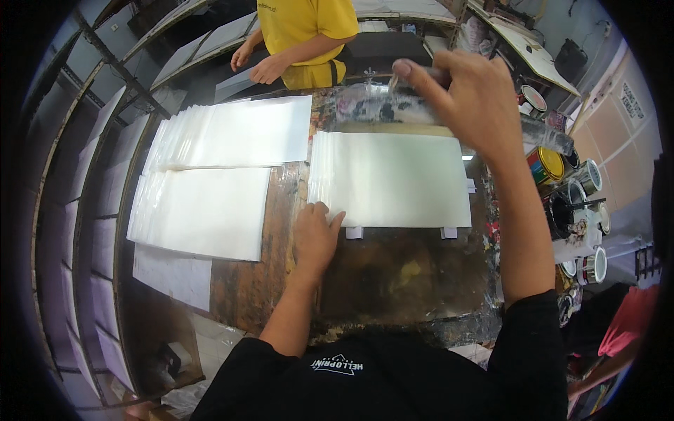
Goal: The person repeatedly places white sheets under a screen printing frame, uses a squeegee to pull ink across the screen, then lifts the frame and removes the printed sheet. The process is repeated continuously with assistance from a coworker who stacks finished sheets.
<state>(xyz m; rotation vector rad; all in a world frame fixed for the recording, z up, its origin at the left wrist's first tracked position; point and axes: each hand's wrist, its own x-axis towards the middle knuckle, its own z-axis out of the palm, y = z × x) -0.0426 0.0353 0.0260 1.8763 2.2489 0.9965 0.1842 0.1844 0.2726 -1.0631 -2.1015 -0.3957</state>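
Observation:
A white sheet (404, 179) lies on the dark, ink-stained worktop (393, 281), with a fan of further sheets under its left edge. My left hand (316, 235) rests at the sheet's near left corner, its thumb apart from the fingers. Small white tabs (354, 232) show along the near edge. Over the far right corner my right hand (474, 102) is raised with curled fingers; a greyish bit shows between them, too little to name. Behind that wrist runs a grey, ink-smeared bar (547, 133).
Two fanned piles of white sheets, one far (239, 133) and one near (200, 210), lie on the left. Racks (105, 175) stand beyond them. Across the table is a person in yellow (309, 28). Open paint cans (551, 165) crowd the right side.

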